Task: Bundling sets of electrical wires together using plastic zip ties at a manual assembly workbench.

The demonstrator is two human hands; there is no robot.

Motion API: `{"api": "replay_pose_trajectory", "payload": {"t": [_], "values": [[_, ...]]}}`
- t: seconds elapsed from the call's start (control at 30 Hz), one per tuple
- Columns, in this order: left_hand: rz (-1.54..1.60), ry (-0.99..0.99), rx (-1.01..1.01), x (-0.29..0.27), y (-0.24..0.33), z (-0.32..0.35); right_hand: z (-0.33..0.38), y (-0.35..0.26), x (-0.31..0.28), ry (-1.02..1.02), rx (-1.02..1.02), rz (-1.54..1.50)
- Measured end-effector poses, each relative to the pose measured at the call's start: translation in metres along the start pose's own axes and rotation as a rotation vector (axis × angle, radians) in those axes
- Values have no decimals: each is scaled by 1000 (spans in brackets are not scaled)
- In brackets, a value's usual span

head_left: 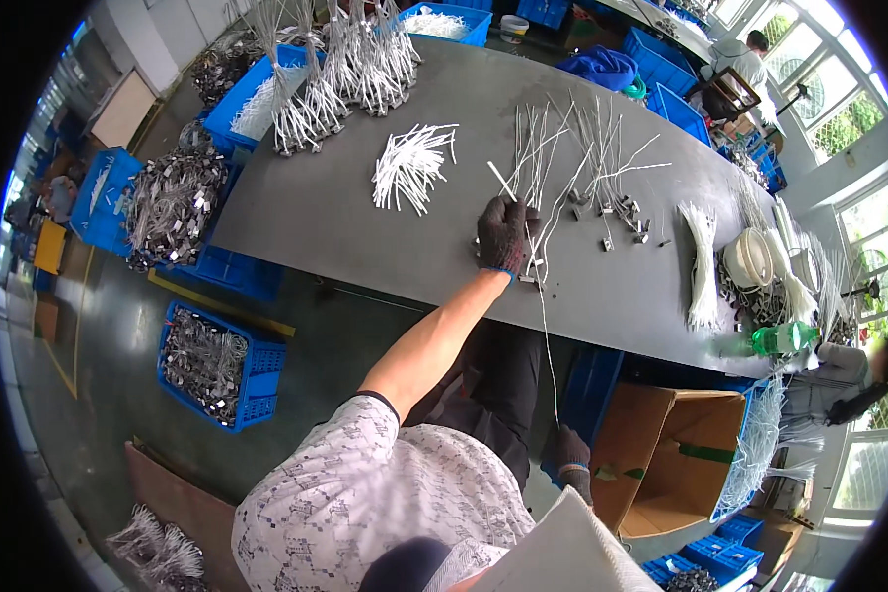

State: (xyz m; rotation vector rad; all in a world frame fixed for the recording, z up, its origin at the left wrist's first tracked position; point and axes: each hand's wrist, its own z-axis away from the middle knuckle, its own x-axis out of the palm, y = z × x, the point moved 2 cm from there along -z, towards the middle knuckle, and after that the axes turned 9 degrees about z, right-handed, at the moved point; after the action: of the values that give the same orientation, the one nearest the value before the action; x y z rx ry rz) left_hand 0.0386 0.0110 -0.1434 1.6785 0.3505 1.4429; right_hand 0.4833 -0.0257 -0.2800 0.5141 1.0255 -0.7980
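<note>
My left hand [504, 234], in a dark knit glove, is closed at the near edge of the grey table. A short white tube [501, 179] sticks out from its fingers. A long thin white wire [549, 340] runs down past it to my right hand [572, 454], also gloved, low beside my leg. The right hand's fingers are closed around the wire's lower part. Just beyond the left hand lie loose wires [535, 148] and more wires with small dark metal-like end pieces [622, 209]. A heap of short white tubes [411, 170] lies to the left.
Bundled wires [350, 74] stand at the table's far left. Blue crates [229, 370] of wired parts sit on the floor. An open cardboard box [651, 429] stands by my right side. A green bottle [777, 339] and white tub [748, 259] are at right, with people [853, 380] beyond.
</note>
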Motion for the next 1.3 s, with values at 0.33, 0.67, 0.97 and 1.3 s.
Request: {"api": "replay_pose_trajectory", "payload": {"t": [0.33, 0.67, 0.97, 1.3], "values": [[-593, -583, -356, -31, -80, 82, -71, -55, -71, 290, -50, -1069], [-652, -583, -401, -34, -67, 54, -156, -134, -199, 713, -367, -1076], [-1415, -263, -64, -105, -19, -90, -319, -89, -230, 850, 61, -569], [-1744, 205, -225, -198, -2, -175, -343, -52, -207, 856, 65, -315]]}}
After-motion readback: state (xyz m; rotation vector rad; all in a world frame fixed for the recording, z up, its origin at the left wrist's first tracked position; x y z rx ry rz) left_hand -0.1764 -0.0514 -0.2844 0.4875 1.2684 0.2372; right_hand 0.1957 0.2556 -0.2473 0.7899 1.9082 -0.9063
